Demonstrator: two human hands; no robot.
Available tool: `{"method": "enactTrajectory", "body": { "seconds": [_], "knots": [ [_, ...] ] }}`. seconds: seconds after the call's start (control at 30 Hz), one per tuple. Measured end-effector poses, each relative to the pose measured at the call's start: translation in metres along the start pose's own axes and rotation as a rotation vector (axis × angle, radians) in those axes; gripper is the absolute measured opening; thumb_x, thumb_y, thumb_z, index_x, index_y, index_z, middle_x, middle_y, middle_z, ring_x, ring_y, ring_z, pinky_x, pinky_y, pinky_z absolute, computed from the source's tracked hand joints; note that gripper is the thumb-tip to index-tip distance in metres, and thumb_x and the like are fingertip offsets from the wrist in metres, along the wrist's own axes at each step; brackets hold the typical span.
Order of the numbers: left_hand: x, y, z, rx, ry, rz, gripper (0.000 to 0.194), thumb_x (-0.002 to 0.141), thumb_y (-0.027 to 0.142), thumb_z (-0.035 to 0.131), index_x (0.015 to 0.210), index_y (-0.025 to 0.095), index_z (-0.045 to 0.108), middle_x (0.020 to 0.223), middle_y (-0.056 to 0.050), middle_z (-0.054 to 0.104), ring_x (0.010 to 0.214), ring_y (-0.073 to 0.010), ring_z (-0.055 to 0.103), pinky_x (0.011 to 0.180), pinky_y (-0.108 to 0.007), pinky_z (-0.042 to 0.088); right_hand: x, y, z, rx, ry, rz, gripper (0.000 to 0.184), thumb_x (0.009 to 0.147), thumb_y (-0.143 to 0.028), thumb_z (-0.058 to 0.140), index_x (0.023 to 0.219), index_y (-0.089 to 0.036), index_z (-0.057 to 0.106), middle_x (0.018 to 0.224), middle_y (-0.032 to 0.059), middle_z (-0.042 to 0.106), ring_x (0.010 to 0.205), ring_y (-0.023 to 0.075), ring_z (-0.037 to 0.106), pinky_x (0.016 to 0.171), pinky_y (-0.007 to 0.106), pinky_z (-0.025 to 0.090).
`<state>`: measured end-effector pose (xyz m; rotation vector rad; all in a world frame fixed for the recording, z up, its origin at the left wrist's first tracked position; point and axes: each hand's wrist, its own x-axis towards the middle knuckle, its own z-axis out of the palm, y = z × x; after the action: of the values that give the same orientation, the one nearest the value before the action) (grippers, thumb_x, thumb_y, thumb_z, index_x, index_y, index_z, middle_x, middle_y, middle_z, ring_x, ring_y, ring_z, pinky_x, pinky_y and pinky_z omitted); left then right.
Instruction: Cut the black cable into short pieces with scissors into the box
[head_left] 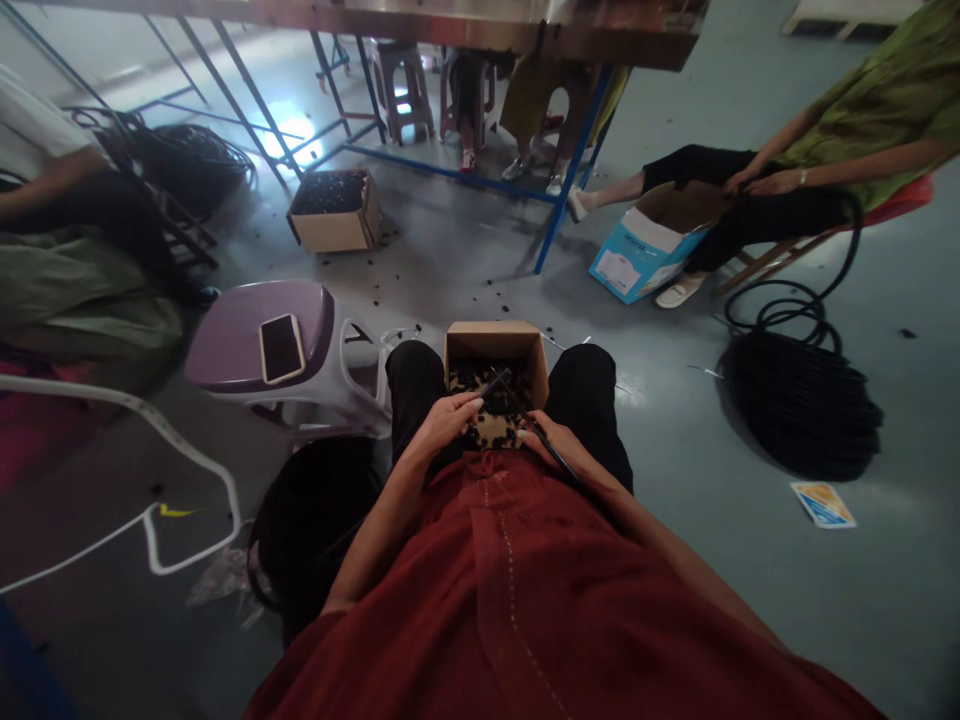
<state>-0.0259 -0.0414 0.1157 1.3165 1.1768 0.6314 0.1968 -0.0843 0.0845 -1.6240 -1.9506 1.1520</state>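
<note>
My left hand [452, 418] is closed on a slim dark tool-like piece [495, 383], whose exact kind I cannot make out. It points up and to the right over an open cardboard box [495, 333] between my knees. My right hand [550, 440] is wrapped round a thin black strip [559, 458], which slants from above the box back along my wrist. The two dark pieces come close together or cross above the box; whether they touch I cannot tell. Small black pieces [480, 432] lie scattered on the box's bottom.
On my left, a purple stool [225, 335] bears a phone [282, 348]. A black coil [799, 405] lies on the right. Ahead are a box of black bits [334, 225] and a table [375, 20]. A person [877, 130] sits by a blue box [645, 255]; another [60, 200] sits left.
</note>
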Motion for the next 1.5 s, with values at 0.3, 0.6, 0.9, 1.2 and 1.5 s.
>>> {"method": "enactTrajectory", "body": {
  "seconds": [0.3, 0.6, 0.9, 1.2, 1.5],
  "knots": [
    [0.006, -0.001, 0.005, -0.046, -0.041, -0.028, 0.035, 0.078, 0.044, 0.046, 0.087, 0.012, 0.057, 0.066, 0.001, 0.054, 0.049, -0.006, 0.045, 0.048, -0.019, 0.037, 0.0, -0.004, 0.002, -0.061, -0.005, -0.024, 0.034, 0.08, -0.041, 0.048, 0.106, -0.02, 0.051, 0.092, 0.008, 0.062, 0.081, 0.0206, 0.059, 0.072, 0.03, 0.041],
    [0.009, -0.003, 0.009, -0.053, -0.035, -0.013, 0.038, 0.079, 0.046, 0.045, 0.09, 0.012, 0.057, 0.066, 0.001, 0.056, 0.047, -0.005, 0.041, 0.044, -0.018, 0.032, 0.0, -0.003, 0.003, -0.098, -0.006, -0.045, 0.026, 0.08, -0.033, 0.047, 0.103, -0.021, 0.05, 0.086, 0.0049, 0.061, 0.075, 0.0179, 0.057, 0.068, 0.027, 0.041],
    [0.009, -0.002, 0.007, -0.149, -0.08, -0.013, 0.036, 0.078, 0.047, 0.047, 0.084, 0.013, 0.054, 0.071, 0.0, 0.057, 0.05, -0.0047, 0.044, 0.047, -0.017, 0.033, 0.0, -0.004, 0.001, -0.173, -0.024, -0.069, 0.026, 0.082, -0.033, 0.042, 0.103, -0.019, 0.049, 0.088, 0.0074, 0.061, 0.076, 0.0197, 0.058, 0.068, 0.028, 0.04],
    [0.013, -0.01, 0.005, -0.134, -0.076, -0.019, 0.035, 0.078, 0.045, 0.049, 0.09, 0.013, 0.057, 0.07, 0.001, 0.056, 0.048, -0.0041, 0.041, 0.045, -0.017, 0.03, -0.001, -0.005, -0.002, -0.204, -0.045, -0.052, 0.029, 0.082, -0.039, 0.044, 0.103, -0.02, 0.049, 0.089, 0.0064, 0.06, 0.078, 0.0183, 0.057, 0.069, 0.026, 0.04],
    [0.015, -0.013, 0.008, -0.153, -0.018, -0.015, 0.034, 0.077, 0.04, 0.049, 0.094, 0.012, 0.058, 0.065, 0.001, 0.055, 0.047, -0.0038, 0.039, 0.044, -0.016, 0.03, 0.001, 0.001, 0.0, -0.271, -0.014, -0.061, 0.032, 0.083, -0.041, 0.045, 0.106, -0.019, 0.049, 0.096, 0.0071, 0.058, 0.086, 0.0176, 0.054, 0.073, 0.026, 0.039]
  ]
}}
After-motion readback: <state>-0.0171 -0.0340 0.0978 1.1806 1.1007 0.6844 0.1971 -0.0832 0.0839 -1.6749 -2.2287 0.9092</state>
